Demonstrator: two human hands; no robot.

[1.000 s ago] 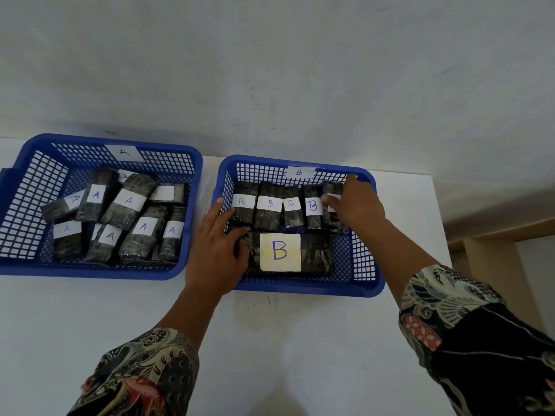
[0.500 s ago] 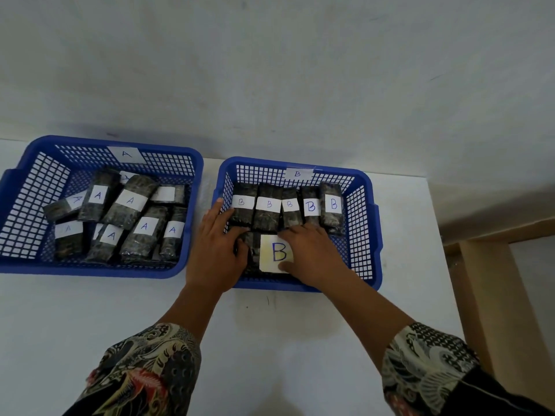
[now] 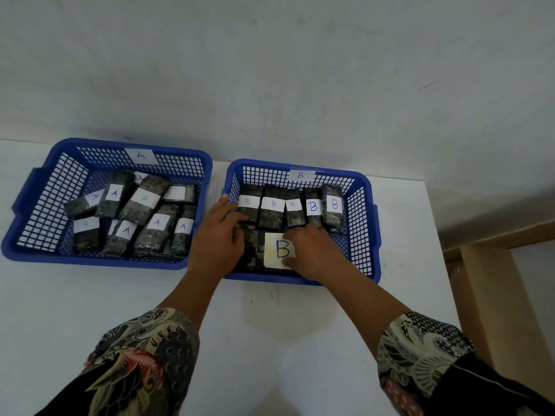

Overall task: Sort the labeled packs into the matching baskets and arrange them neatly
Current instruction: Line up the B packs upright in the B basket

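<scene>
1. Your left hand (image 3: 216, 239) lies flat over the left rim of the B basket (image 3: 365, 187), fingers straight, touching a B pack (image 3: 248, 202).
2. Your right hand (image 3: 312, 250) rests on the big pack (image 3: 276, 250) at the front of that basket, thumb at its edge. I cannot tell if it grips.
3. Five B packs stand in a row at the back.
4. The A basket (image 3: 45, 187) on the left holds the A packs (image 3: 144, 199), some tilted.

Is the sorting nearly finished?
Nearly. Sorting looks done: A packs lie in the A basket, five B packs line up in the B basket. Both hands, left and right, are on the big B pack. The jumbled A packs remain.
</scene>
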